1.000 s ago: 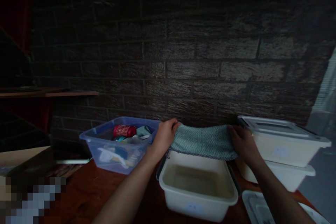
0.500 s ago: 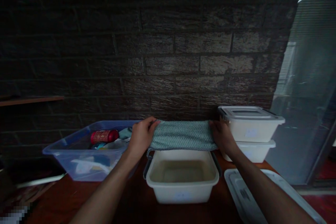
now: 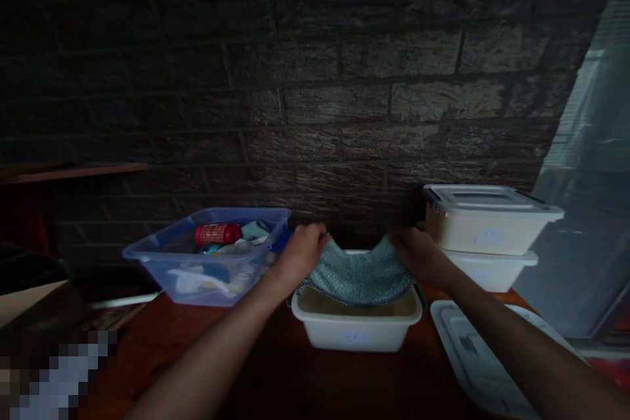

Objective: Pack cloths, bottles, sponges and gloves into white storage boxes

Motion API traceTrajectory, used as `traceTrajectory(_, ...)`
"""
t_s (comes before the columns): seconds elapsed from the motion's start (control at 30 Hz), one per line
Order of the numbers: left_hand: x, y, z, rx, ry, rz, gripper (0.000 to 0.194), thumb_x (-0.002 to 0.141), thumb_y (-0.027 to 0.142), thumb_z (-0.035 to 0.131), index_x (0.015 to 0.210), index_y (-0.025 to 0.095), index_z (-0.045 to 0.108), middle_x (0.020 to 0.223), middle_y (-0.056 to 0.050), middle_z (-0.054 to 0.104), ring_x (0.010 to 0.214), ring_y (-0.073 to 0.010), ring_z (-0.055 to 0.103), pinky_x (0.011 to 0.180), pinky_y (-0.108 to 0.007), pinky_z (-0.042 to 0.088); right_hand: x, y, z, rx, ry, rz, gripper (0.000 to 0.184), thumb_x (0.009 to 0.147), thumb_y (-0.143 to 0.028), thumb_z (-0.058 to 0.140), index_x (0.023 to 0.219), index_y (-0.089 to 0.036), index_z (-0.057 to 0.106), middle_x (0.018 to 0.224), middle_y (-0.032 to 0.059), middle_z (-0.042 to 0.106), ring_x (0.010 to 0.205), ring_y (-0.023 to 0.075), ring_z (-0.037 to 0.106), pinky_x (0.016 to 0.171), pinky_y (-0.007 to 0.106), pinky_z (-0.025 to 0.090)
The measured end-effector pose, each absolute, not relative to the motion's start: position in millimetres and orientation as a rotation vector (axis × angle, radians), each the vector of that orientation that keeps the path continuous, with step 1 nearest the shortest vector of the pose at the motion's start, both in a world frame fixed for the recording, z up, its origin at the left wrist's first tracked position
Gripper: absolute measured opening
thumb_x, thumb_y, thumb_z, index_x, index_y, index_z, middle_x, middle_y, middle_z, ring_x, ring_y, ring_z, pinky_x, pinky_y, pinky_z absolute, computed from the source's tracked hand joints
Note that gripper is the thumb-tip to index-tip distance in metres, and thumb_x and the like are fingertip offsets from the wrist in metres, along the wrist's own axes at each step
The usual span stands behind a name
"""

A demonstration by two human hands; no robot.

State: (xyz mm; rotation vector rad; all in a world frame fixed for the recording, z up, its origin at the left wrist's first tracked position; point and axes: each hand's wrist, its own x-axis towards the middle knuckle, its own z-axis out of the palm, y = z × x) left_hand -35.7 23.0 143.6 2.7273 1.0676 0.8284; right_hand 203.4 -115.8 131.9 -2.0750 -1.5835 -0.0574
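A folded teal-green cloth [image 3: 363, 274] with a dark checked edge hangs in a sagging curve between my two hands. My left hand [image 3: 306, 251] is closed on its upper left corner, and my right hand [image 3: 416, 251] grips the upper right corner. Beneath the cloth stands a small white plastic bin [image 3: 355, 336], with a pale label on its front. The cloth's lower edge hangs over the bin's opening and hides much of the inside. Whether the cloth touches the bin I cannot tell.
A clear bluish tub [image 3: 197, 279] at the left holds a red cylinder [image 3: 218, 233] and mixed items. Two stacked white boxes [image 3: 506, 233] stand at the right. A white lid [image 3: 485, 367] lies on the brown table [image 3: 275, 367]. A dark brick wall [image 3: 315, 79] rises behind.
The cloth has gone from stretched straight to sagging, as my hands came closer together. It now hangs lower over the bin. The view has shifted a little left and down.
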Motion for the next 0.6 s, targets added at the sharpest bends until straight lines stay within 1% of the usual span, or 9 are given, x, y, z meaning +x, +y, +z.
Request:
traceTrajectory(0.07,-31,18,138,2.767,1.088,0.726,0.018,0.095,0.025,0.058,0.085,0.019,0.072,0.081,-0.011,0.075,0.082,-0.0241,0.074,0.069,-0.029,0.045,193,-113,130,-2.108,-1.637,-0.070,0.034,0.102,-0.028,0.045,0.096,-0.014,0.075,0.094,0.0161,0.077,0.088,0.0261,0.075,0.070,0.029,0.043)
traceTrajectory(0.2,-24,9,126,2.856,1.125,0.565,0.020,0.097,0.025,0.054,0.091,0.018,0.072,0.087,-0.015,0.076,0.084,-0.0286,0.075,0.068,-0.032,0.048,175,-107,120,-2.142,-1.741,-0.092,0.036,0.104,-0.027,0.041,0.102,-0.013,0.074,0.096,0.0152,0.077,0.091,0.0264,0.075,0.073,0.030,0.046)
traceTrajectory(0.4,-19,1,117,2.990,1.110,0.377,0.023,0.099,0.020,0.049,0.102,0.017,0.071,0.090,-0.017,0.075,0.085,-0.0297,0.076,0.071,-0.035,0.053,157,-103,108,-2.192,-1.880,-0.130,0.038,0.106,-0.025,0.036,0.102,-0.012,0.072,0.092,0.0168,0.076,0.085,0.0252,0.076,0.071,0.031,0.052)
traceTrajectory(0.5,-15,-2,116,3.047,1.090,0.303,0.026,0.098,0.012,0.045,0.106,0.017,0.070,0.090,-0.017,0.075,0.086,-0.0319,0.076,0.069,-0.037,0.054,152,-102,107,-2.227,-1.937,-0.153,0.037,0.105,-0.020,0.035,0.103,-0.012,0.071,0.088,0.0179,0.075,0.083,0.0282,0.076,0.069,0.034,0.055)
traceTrajectory(0.6,-12,-6,113,3.089,1.086,0.228,0.033,0.092,0.001,0.044,0.107,0.016,0.069,0.091,-0.018,0.075,0.087,-0.0333,0.076,0.070,-0.038,0.055,149,-100,107,-2.261,-1.993,-0.170,0.036,0.103,-0.015,0.036,0.101,-0.012,0.071,0.087,0.0196,0.075,0.082,0.0310,0.076,0.068,0.038,0.057)
